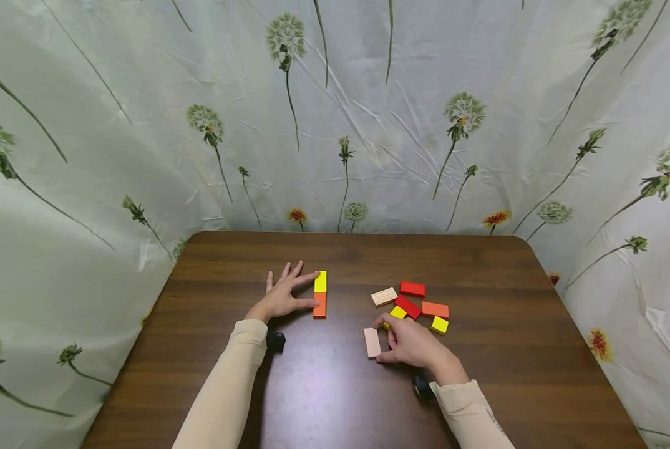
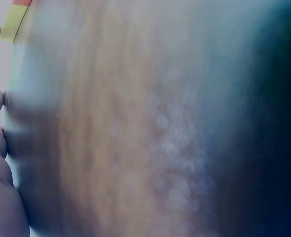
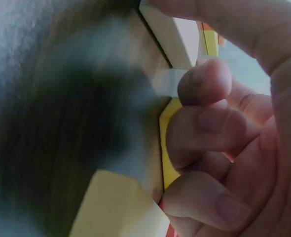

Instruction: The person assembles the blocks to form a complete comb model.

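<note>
My left hand (image 1: 281, 300) spreads its fingers beside a yellow block (image 1: 320, 282) and an orange block (image 1: 319, 310), which lie end to end in a column. Its index fingertip touches the yellow one and its thumb the orange one. With thumb and index finger, my right hand (image 1: 416, 342) pinches a pale wooden block (image 1: 371, 344) by its two ends; the other fingers curl inward in the right wrist view. A yellow block (image 1: 398, 312) lies just beyond that hand, partly hidden by it. The left wrist view is mostly blurred.
Right of the middle lie another pale wooden block (image 1: 383, 297), two red blocks (image 1: 412, 289), an orange block (image 1: 435, 309) and a small yellow block (image 1: 440, 325). They rest on a brown wooden table (image 1: 228, 255). A flowered curtain (image 1: 368, 93) hangs behind it.
</note>
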`<state>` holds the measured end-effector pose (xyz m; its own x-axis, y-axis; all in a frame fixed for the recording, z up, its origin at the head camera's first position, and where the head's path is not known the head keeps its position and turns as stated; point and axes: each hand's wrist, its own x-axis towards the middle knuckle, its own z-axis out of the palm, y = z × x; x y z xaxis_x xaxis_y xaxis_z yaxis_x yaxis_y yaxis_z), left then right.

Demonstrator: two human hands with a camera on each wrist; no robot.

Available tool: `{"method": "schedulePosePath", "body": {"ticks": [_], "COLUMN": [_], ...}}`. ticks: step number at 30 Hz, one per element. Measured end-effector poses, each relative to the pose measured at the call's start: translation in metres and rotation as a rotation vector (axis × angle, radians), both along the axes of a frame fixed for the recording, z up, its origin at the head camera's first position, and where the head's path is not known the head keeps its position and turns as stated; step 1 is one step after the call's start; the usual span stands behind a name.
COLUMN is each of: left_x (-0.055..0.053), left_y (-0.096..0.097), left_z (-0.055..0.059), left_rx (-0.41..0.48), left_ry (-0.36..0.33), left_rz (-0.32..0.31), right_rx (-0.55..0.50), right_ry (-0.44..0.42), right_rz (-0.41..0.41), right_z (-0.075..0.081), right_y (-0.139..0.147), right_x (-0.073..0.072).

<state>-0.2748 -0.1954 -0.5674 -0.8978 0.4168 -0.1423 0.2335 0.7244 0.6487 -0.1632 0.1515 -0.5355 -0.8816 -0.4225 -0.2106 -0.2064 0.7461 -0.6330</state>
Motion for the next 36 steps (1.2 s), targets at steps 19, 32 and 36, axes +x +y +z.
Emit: {"method": "schedulePosePath", "body": {"ticks": [19,32,36], "left_x": [0.003,0.001,0.001], "left_y": [0.000,0.000,0.000], "left_z": [-0.001,-0.002,-0.002], "left_rx": [-0.005,-0.013,-0.015], "left_ry": [0.024,0.023,0.026], "left_rz": [-0.003,0.005,0.005], "right_rx": [-0.003,0.011,0.011], "right_ry": [0.097,0.132,0.130], "right_rz": [-0.005,0.041,0.070], "right_z": [-0.004,0.000,-0.001], "right_y": [-0.035,-0.070,-0.079], "right_x": [-0.005,-0.012,-0.014]}}
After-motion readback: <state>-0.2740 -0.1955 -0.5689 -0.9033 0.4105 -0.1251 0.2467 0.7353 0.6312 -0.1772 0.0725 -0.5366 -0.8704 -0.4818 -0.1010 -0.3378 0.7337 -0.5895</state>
